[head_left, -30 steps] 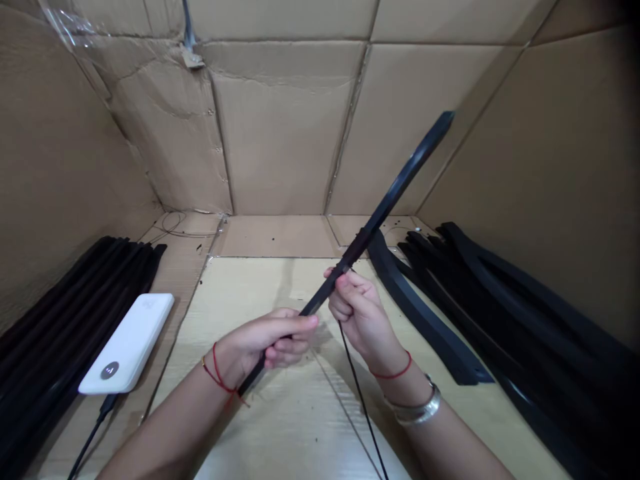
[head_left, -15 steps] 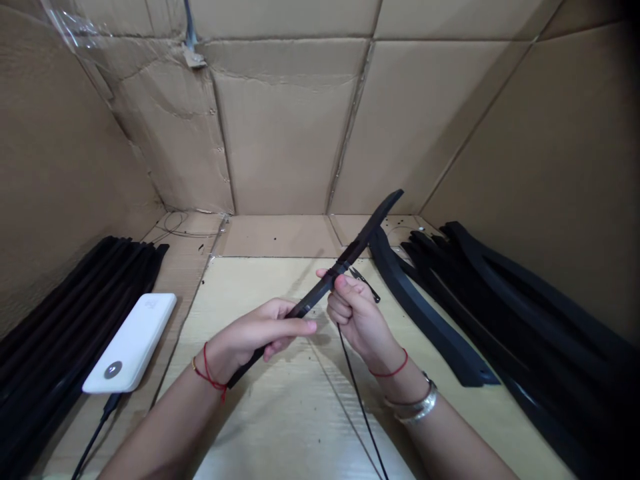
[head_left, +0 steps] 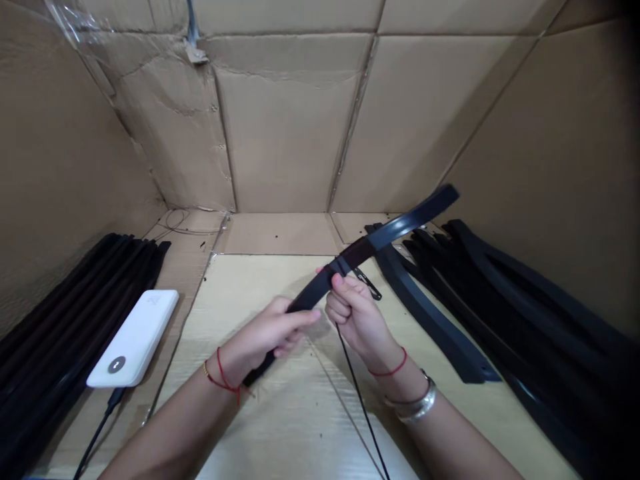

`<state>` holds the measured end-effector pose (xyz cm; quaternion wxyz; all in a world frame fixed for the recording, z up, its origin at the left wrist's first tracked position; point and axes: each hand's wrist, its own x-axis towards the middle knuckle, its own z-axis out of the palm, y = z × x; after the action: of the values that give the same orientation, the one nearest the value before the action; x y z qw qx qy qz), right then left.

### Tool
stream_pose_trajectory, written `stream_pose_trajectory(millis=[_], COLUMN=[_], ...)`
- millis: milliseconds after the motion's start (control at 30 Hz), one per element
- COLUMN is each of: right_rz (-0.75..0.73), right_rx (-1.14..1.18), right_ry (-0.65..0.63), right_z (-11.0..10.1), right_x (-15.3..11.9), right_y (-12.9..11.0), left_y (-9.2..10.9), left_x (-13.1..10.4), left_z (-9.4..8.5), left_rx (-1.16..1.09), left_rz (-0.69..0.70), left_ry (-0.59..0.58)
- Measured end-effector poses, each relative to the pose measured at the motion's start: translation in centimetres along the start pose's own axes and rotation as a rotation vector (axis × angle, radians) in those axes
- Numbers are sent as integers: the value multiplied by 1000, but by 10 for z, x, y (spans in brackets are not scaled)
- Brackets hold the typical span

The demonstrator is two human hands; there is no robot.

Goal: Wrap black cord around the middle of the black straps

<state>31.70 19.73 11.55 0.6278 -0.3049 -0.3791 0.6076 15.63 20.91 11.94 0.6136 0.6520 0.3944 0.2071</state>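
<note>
A long, curved black strip (head_left: 416, 217) slants up to the right across the middle, its broad glossy face showing near the upper end. My left hand (head_left: 280, 328) is wrapped round its lower part, thumb along the top. Higher up, my right hand (head_left: 354, 300) pinches the strip at a band of dark wrapping, fingers curled. From beneath my right hand a thin black cord (head_left: 358, 392) runs down to the bottom edge. Small black snips (head_left: 369, 285) lie just behind my right hand, partly hidden by it.
Several black strips (head_left: 85, 300) are stacked at the left, beside a white power bank (head_left: 137, 337) with a black cable (head_left: 101, 427). More black strips (head_left: 520, 300) lie at the right, one curved piece (head_left: 430, 313) nearest the middle. Cardboard walls (head_left: 295, 120) enclose the work surface (head_left: 250, 427).
The held strip has turned, so its broad face shows and its upper end points further right. My left hand has shifted slightly right and rolled with it; my right hand has barely moved.
</note>
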Motion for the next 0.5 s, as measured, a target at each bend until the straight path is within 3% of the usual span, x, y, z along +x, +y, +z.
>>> stream_pose_trajectory(millis=[67, 100, 133, 200, 300, 333, 367, 433, 500], right_rz=[-4, -15, -27, -48, -43, -37, -29, -4, 22], right_rx=[-11, -27, -42, -51, -27, -23, -22, -19, -9], right_ry=[-18, -14, 0, 42, 86, 82, 66, 3, -64], right_z=[1, 2, 2, 2, 1, 1, 0, 0, 0], right_x=[-2, -3, -2, -1, 3, 4, 4, 4, 2], right_y=[-3, -4, -4, -1, 5, 6, 6, 5, 2], left_y=[-1, -1, -2, -6, -10, -12, -12, -12, -10], left_x=[-1, -1, 0, 2, 5, 6, 7, 7, 5], left_z=[4, 6, 8, 10, 9, 9, 9, 8, 8], left_rx=[-238, -298, -279, -86, 372, 432, 420, 292, 87], left_rz=[-93, -112, -98, -6, 214, 254, 265, 240, 170], left_ry=[-234, -283, -254, -1, 535, 612, 611, 480, 214])
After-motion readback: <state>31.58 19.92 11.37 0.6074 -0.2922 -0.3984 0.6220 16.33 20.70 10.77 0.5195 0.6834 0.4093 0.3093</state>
